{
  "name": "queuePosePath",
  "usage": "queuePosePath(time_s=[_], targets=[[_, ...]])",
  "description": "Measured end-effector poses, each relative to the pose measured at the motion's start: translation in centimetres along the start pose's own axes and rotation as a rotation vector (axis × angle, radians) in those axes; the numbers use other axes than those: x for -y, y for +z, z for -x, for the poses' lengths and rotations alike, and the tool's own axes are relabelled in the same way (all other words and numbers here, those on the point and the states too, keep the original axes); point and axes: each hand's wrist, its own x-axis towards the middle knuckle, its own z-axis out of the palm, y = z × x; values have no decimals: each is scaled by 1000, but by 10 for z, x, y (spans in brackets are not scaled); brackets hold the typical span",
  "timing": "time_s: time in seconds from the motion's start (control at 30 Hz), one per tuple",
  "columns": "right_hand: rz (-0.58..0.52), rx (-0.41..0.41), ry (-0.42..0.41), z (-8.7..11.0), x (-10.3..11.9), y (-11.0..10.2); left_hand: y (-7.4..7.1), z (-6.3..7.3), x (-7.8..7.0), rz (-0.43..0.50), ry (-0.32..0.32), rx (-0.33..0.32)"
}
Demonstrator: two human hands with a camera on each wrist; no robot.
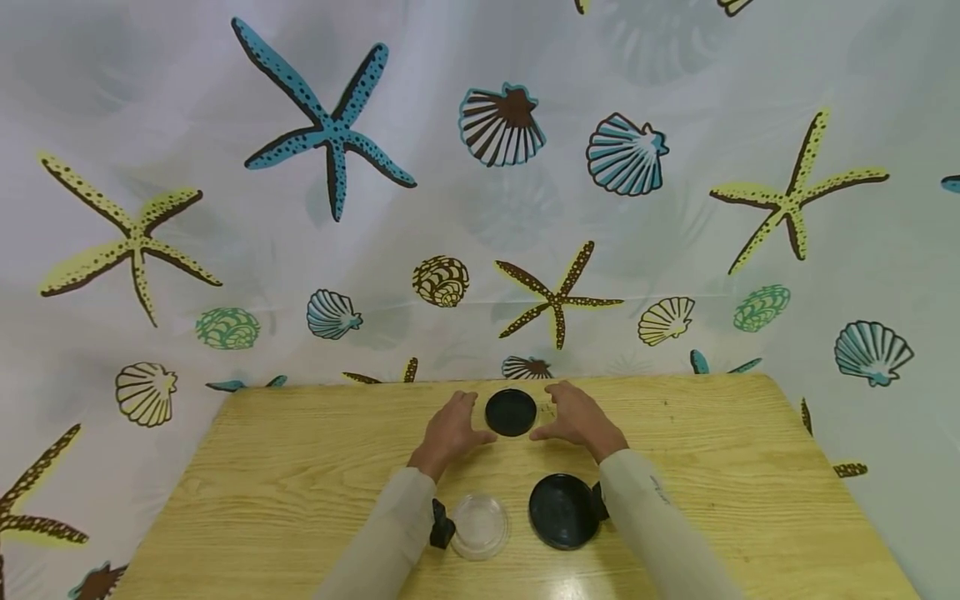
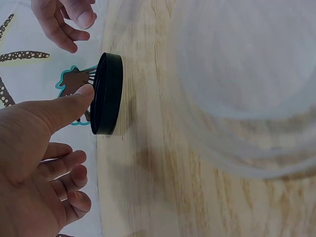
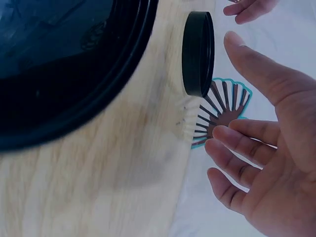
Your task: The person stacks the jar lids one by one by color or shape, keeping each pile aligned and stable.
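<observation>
A small round black lid [image 1: 511,412] lies near the far edge of the wooden table, its raised rim showing side-on in both wrist views. My left hand [image 1: 452,427] is just to its left, fingers loosely bent and apart from it, holding nothing. On the other side my right hand [image 1: 579,419] mirrors it, thumb and fingers spread, also holding nothing. Closer to me, a clear round shallow dish [image 1: 480,527] sits beside my left wrist. A larger black round dish [image 1: 563,512] with a raised rim sits beside my right wrist.
The wooden table [image 1: 300,492] stretches out to both sides under my forearms. Right behind its far edge hangs a white cloth [image 1: 420,208] printed with starfish and shells. Black wrist-camera mounts [image 1: 442,527] stick out close to the two nearer dishes.
</observation>
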Motion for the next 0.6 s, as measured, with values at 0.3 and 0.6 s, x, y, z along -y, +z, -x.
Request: queuePosePath(time_s=[0.3,0.6], targets=[[10,23,-8,-7,8,6,8,-6,-1,29,-21,47],[25,36,-15,-16,8,13,15,-11,3,94,-29,71]])
